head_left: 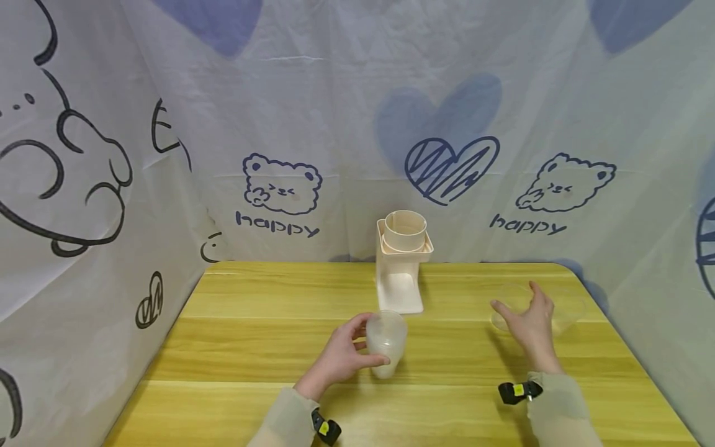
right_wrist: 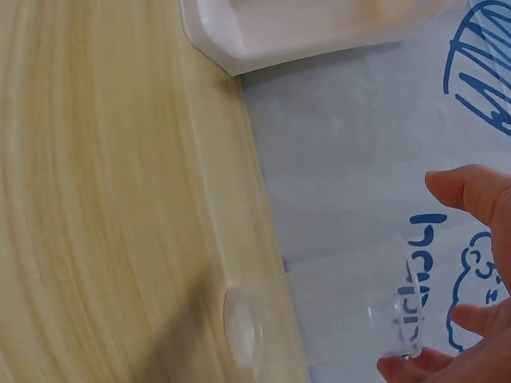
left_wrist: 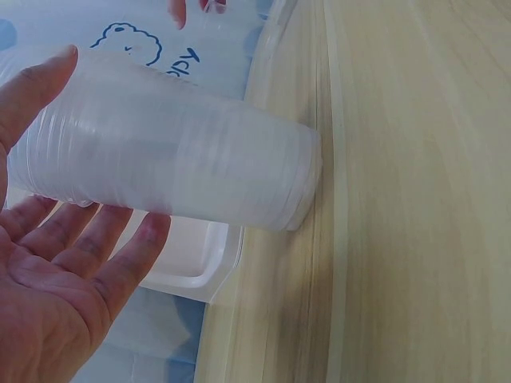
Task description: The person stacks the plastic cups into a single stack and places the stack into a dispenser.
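In the head view, my left hand (head_left: pixel 343 355) grips a stack of clear plastic cups (head_left: pixel 386 341) near the middle of the table. The left wrist view shows the nested cups (left_wrist: pixel 176 144) between thumb and fingers, their bottom end close over the wood. Over at the right of the table is my right hand (head_left: pixel 530 323), its thumb and fingers spread wide. A clear plastic cup (right_wrist: pixel 343 307) stands there, faint against the backdrop. In the right wrist view, some fingertips are right at its rim, while the thumb (right_wrist: pixel 459 187) is apart from it.
A cream stand (head_left: pixel 402 295) with a round, open-topped holder (head_left: pixel 404 233) is at the middle of the table's back edge. The wooden table (head_left: pixel 251 347) ends at a printed cloth backdrop (head_left: pixel 357 124), which also hangs along both sides.
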{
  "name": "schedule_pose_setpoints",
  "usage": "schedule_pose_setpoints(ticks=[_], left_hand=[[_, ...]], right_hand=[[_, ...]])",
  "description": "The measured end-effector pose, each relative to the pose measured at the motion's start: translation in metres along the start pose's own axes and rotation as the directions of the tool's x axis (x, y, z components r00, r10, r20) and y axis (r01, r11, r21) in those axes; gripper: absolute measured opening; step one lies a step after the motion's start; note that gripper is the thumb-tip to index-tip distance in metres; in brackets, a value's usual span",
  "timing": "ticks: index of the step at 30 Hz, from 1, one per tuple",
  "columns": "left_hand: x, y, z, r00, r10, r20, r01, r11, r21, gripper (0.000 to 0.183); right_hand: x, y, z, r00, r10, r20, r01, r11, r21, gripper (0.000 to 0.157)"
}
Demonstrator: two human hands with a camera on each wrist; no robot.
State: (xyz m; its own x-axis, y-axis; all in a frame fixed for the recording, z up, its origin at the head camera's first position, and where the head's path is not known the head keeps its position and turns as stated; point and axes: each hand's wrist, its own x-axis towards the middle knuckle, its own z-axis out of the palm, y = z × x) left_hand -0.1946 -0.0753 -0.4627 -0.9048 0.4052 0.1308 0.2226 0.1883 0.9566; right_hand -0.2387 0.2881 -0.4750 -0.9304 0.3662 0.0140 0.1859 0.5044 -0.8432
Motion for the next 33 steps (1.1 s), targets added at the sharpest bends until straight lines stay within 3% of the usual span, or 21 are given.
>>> schedule_pose_setpoints(ticks=[4,8,12,18,24,28,33], left_hand=[[-0.002,0.005,-0.001,1.0,0.019,-0.001,-0.019,1.0,0.002,0.069],[-0.001,0.001,0.0,1.0,-0.004,0.002,0.004,1.0,-0.008,0.069],[0.004,-0.015,0.002,1.0,-0.029,0.001,0.029,1.0,-0.01,0.071],[0.009,-0.033,0.001,1.0,-0.015,-0.002,0.015,1.0,-0.009,0.075],[0.008,-0.035,0.001,1.0,-0.003,0.009,0.003,1.0,-0.006,0.075],[0.005,-0.024,0.003,1.0,-0.003,0.011,0.003,1.0,-0.009,0.074],[0.004,-0.027,0.005,1.0,0.004,0.005,-0.004,1.0,0.004,0.076]], right_hand=[[0.004,0.002,0.001,1.0,0.018,-0.012,-0.018,1.0,0.011,0.101],[0.008,0.005,0.002,0.999,0.038,0.001,-0.038,0.999,0.037,0.101],[0.01,0.008,0.002,0.998,0.048,0.028,-0.049,0.998,0.048,0.102],[0.011,0.011,0.001,0.998,0.037,0.05,-0.039,0.998,0.044,0.103],[0.013,0.012,0.001,0.998,0.042,0.051,-0.045,0.998,0.039,0.096],[0.015,0.013,0.001,0.998,0.036,0.056,-0.038,0.999,0.037,0.098],[0.012,0.014,0.003,0.997,0.034,0.065,-0.037,0.998,0.052,0.099]])
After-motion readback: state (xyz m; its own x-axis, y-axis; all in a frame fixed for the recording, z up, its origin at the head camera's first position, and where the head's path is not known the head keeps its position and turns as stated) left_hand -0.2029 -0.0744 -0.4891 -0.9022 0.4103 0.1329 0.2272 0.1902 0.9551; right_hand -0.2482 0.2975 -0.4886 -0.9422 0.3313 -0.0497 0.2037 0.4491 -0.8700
